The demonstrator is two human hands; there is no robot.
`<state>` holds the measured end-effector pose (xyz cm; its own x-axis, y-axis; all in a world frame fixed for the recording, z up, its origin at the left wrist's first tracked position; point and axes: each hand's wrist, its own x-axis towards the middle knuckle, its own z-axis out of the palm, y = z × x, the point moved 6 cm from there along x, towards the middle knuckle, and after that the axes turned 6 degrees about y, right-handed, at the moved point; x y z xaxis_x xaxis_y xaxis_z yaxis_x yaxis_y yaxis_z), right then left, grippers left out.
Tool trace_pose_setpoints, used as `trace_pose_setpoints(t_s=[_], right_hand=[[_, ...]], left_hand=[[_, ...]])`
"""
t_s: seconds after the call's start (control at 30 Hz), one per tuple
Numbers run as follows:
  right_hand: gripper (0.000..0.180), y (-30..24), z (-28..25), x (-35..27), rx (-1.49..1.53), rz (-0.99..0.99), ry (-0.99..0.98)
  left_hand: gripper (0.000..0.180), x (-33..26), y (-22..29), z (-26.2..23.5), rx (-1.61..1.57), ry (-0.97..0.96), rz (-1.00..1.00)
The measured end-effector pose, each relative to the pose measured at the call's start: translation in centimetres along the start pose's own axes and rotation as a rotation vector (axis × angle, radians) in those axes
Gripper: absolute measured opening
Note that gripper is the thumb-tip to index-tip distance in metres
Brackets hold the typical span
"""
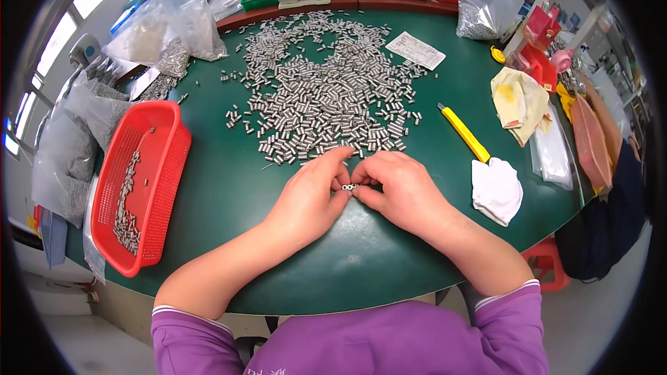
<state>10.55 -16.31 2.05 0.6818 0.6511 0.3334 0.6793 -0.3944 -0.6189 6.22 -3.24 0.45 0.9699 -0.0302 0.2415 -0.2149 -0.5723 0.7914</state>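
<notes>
In the head view, the left hand [321, 179] and right hand [390, 179] are pinching a short row of metal tubes [349, 187] between their fingers, just nearer than the loose pile [333, 101] on the bench [326, 271]; whether the row is touching it is hard to tell. Uneven squeezing could be sending one tube rolling away.

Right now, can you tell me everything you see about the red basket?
The red basket is long, with rounded corners, a rim and walls full of holes; it looks like plastic. It sits right side up at the left of the green table, its length running roughly front to back. Inside, small silvery pieces lie mostly along its left side, and much of its bottom shows. Plastic bags crowd close on its left; I can't tell whether they touch it. Nobody holds it.
</notes>
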Motion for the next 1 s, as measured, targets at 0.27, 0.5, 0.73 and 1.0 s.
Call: trace_pose_setpoints(t_s=[0.27, 0.5, 0.73, 1.0], right_hand=[[0.016, -0.8, -0.5, -0.5, -0.018, -0.026, -0.052], [0.017, -0.6, -0.2, -0.9, -0.014, 0.016, -0.130], [0.019, -0.8, -0.2, -0.9, -0.022, 0.000, -0.122], [0.021, -1.4, -0.3, -0.7, -0.034, -0.057, -0.091]], left_hand=[[0.055, -0.6, 1.5, -0.4, 0.043, -0.026, 0.005], [0.058, -0.9, 1.4, 0.1, 0.102, -0.108, -0.011], [0.058, -1.1, 1.5, -0.3, 0.095, -0.089, -0.009], [0.060, -1.0, 1.3, -0.3, 0.138, -0.104, -0.010]])
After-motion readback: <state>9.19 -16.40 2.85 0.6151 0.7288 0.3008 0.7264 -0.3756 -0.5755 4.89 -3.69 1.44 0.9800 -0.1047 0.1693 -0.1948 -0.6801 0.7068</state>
